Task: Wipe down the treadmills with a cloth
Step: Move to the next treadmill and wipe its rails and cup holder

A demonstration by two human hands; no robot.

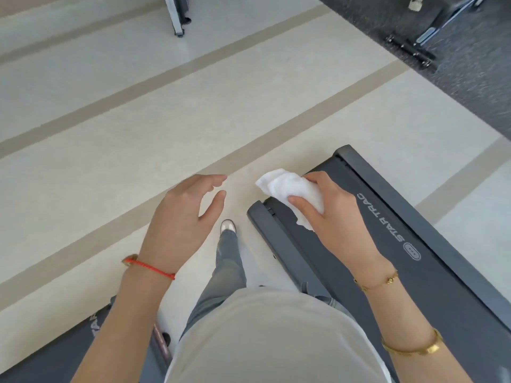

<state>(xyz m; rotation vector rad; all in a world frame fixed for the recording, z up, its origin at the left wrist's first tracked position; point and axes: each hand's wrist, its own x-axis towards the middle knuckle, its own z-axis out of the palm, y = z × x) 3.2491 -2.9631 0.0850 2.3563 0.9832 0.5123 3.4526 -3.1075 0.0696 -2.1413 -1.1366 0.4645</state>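
A dark grey treadmill (pixel 431 272) runs from the middle of the view to the lower right, its belt marked STAR TRAC. My right hand (pixel 329 217) grips a crumpled white cloth (pixel 287 186) above the rear end of that belt. The cloth's bunched end sticks out to the left past the treadmill's rear edge. My left hand (pixel 185 217) hovers over the pale floor to the left of the treadmill, fingers relaxed and holding nothing. The corner of a second treadmill (pixel 69 352) shows at the lower left, partly behind my left forearm.
I stand on a pale floor (pixel 138 128) with tan stripes, between the two treadmills; my leg and shoe (pixel 228 226) are below my hands. A machine base (pixel 178 15) stands at the top. Dark rubber matting (pixel 470 87) with more equipment fills the top right.
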